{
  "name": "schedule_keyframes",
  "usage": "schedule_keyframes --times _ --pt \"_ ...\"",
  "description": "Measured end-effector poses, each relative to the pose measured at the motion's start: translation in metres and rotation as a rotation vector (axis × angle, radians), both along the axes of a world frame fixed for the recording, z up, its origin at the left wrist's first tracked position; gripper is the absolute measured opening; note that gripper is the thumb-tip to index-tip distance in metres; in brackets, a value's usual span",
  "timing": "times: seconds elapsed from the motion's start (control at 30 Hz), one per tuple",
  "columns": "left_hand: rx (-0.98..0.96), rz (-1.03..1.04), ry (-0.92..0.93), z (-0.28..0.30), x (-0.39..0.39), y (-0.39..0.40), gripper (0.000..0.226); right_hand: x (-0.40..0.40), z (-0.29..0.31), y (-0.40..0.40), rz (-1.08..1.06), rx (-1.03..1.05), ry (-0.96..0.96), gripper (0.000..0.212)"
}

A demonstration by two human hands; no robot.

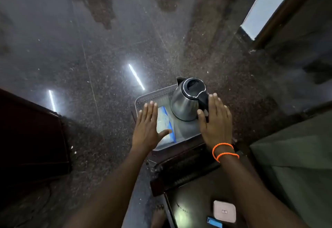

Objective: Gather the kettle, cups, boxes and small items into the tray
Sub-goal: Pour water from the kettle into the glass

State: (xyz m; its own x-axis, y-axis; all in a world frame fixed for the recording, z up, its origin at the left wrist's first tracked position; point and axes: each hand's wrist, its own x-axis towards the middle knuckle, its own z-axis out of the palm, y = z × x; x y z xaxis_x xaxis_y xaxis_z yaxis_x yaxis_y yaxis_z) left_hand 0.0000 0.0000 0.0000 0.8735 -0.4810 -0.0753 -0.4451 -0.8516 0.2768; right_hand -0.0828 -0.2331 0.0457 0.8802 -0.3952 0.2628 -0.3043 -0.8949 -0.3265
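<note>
Dark speckled floor, low stand | we find kettle (186, 102) and blue-white packet (164, 125) inside tray (152, 95) | left hand (146, 129), right hand (215, 121) flat-fingered, holding nothing | pale box (224, 211), blue item (214, 222) near, outstanding; no cups visible.

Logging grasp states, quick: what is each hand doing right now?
Left hand: open, fingers straight, over the tray, holding nothing.
Right hand: open, fingers straight, beside the kettle handle, not gripping it.
</note>
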Motion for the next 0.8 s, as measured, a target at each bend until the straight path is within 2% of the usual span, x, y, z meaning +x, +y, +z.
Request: schedule_keyframes --times 0.07,0.13,0.2,0.27,0.33,0.5,0.6,0.8 --pt "0.025 0.004 0.082 -0.008 0.006 -0.006 0.128 0.004 -0.005 -0.006 -0.102 0.099 -0.053 0.072" --pt "-0.019 0.054 0.201 -0.012 0.015 -0.011 0.132 0.005 -0.011 -0.010 -0.203 0.232 -0.061 0.083" --pt "-0.086 0.099 0.287 -0.013 0.023 -0.018 0.120 0.007 -0.015 -0.011 -0.274 0.401 -0.082 0.094" --pt "-0.098 0.078 0.281 -0.012 0.030 -0.020 0.099 0.009 -0.017 -0.016 -0.297 0.567 -0.134 0.101" --pt "-0.129 0.083 0.261 -0.011 0.034 -0.021 0.089 0.009 -0.018 -0.018 -0.277 0.649 -0.174 0.094" --pt "-0.333 0.096 0.211 0.007 0.044 -0.025 0.088 0.015 -0.026 -0.019 -0.253 0.859 -0.187 0.063" --pt "-0.424 0.106 0.161 0.012 0.048 -0.024 0.086 0.018 -0.035 -0.023 -0.225 0.951 -0.177 0.060" --pt "-0.422 0.104 0.143 0.006 0.046 -0.012 0.091 0.030 -0.049 -0.032 -0.234 1.226 -0.264 0.054"
